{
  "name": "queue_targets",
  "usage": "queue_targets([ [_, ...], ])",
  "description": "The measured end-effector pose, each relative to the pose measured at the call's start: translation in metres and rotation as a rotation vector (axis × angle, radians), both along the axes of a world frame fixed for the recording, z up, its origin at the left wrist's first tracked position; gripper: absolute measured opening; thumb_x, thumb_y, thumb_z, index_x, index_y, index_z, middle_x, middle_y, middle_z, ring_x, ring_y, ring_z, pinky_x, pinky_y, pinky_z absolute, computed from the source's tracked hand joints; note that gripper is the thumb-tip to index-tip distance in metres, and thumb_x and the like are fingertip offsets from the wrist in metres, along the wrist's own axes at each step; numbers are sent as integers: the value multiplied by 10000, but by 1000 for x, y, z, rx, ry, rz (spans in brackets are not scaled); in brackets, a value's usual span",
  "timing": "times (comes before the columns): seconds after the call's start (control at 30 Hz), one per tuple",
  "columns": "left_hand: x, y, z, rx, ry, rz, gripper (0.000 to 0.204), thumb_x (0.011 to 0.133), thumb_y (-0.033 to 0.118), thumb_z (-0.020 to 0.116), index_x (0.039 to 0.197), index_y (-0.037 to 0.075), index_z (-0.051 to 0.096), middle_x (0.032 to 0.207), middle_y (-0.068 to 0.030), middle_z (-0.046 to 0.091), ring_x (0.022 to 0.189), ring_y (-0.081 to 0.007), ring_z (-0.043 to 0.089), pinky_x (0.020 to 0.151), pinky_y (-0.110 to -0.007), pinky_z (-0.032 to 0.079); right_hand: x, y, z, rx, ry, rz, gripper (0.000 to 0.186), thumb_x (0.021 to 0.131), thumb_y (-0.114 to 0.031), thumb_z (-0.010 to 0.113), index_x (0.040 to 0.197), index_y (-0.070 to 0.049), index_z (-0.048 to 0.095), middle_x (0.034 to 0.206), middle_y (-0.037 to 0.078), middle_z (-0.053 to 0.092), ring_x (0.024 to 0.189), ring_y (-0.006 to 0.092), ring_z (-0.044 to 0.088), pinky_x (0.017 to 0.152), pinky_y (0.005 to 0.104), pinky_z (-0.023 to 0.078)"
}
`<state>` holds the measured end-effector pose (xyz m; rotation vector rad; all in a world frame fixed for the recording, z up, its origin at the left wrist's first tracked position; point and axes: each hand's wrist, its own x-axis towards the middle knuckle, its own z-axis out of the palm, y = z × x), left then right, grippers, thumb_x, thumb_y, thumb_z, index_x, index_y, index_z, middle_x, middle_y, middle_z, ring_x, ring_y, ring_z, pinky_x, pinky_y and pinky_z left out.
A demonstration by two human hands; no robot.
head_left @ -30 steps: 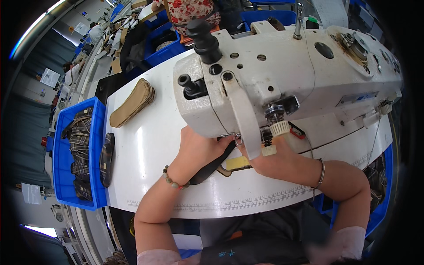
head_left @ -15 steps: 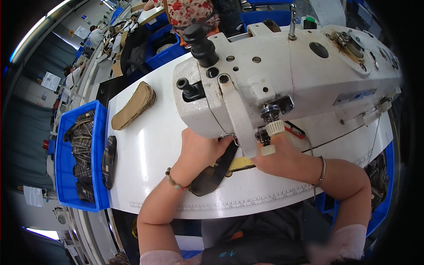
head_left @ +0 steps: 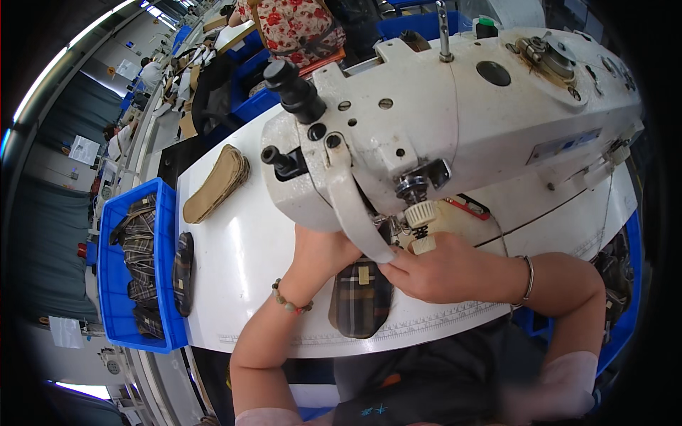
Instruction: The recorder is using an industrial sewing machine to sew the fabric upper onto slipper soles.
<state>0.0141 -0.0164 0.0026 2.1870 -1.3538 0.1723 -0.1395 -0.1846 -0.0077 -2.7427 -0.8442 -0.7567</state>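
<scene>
A: Far left, then?

B: Blue rectangular plastic bin, holding a heap of folded brown-and-black plaid cloth pieces. One long, dark plaid cloth piece lies just outside its right wall, on the smooth white tabletop.

A: Next along?

B: Stack of tan, sole-shaped flat pieces, lying aslant near the table's far edge. Then a bracelet of round, mixed-colour beads on the left wrist.

A: Left hand?

B: Back of it up, reaching in beneath the machine's head. Fingertips hidden; cannot tell whether they pinch or press.

A: And the work itself?

B: Brown-and-black plaid cloth piece with a rounded near end, between the hands, flat on the table near its front edge. Small pale-yellow rectangular tab on it. Upper end runs in under the white metal sewing machine.

A: Right hand?

B: Fingers bent, thumb and forefinger close together at the piece's right edge. Cannot tell whether cloth is pinched between them.

A: Further right?

B: Red-and-black slim tool lying behind that hand; plain silver bangle on its wrist. Last, a second blue plastic bin beside the table, dark plaid cloth inside.
</scene>
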Motion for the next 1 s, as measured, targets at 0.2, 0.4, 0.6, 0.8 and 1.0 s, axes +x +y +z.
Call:
queue_targets([
  [0.2, 5, 3, -14, 59, 39, 62, 377, 749, 297, 847, 999, 45, 720, 846, -88, 721, 683, -176, 667, 603, -311, 526, 0, 3, -15, 28, -18, 36, 114, 743, -141, 662, 708, -37, 631, 697, 49, 538, 519, 146, 590, 430, 294, 448],
  [0.4, -3, 0, -5, 85, 117, 54, 386, 719, 236, 828, 1022, 27, 713, 937, -109, 729, 803, -239, 681, 714, -338, 541, 1, 1, -16, -9, -37, 31, 106, 685, -152, 672, 662, -65, 616, 643, 42, 520, 522, 152, 592, 438, 300, 450],
  [0.6, -2, 0, -6, 118, 65, 88, 426, 720, 221, 813, 1087, 33, 704, 1046, -136, 733, 961, -302, 681, 866, -381, 525, 0, -4, -4, -37, 61, -12, 120, 722, -176, 678, 698, -71, 624, 662, 34, 540, 582, 168, 630, 463, 316, 482],
  [0.8, 13, 5, -25, 87, 89, 61, 341, 780, 221, 783, 1071, 58, 712, 1035, -95, 742, 953, -264, 687, 861, -349, 522, 0, 1, -5, 326, 190, 425, 173, 813, -239, 688, 798, -75, 633, 730, 27, 542, 580, 168, 624, 465, 324, 490],
  [1.0, 9, 7, -20, 104, 90, 63, 275, 824, 206, 753, 1055, 63, 713, 1017, -84, 744, 928, -238, 695, 791, -331, 523, -11, 22, -12, -69, -99, 136, 209, 715, -211, 689, 614, -53, 597, 668, 96, 591, 517, 173, 585, 434, 302, 469],
])
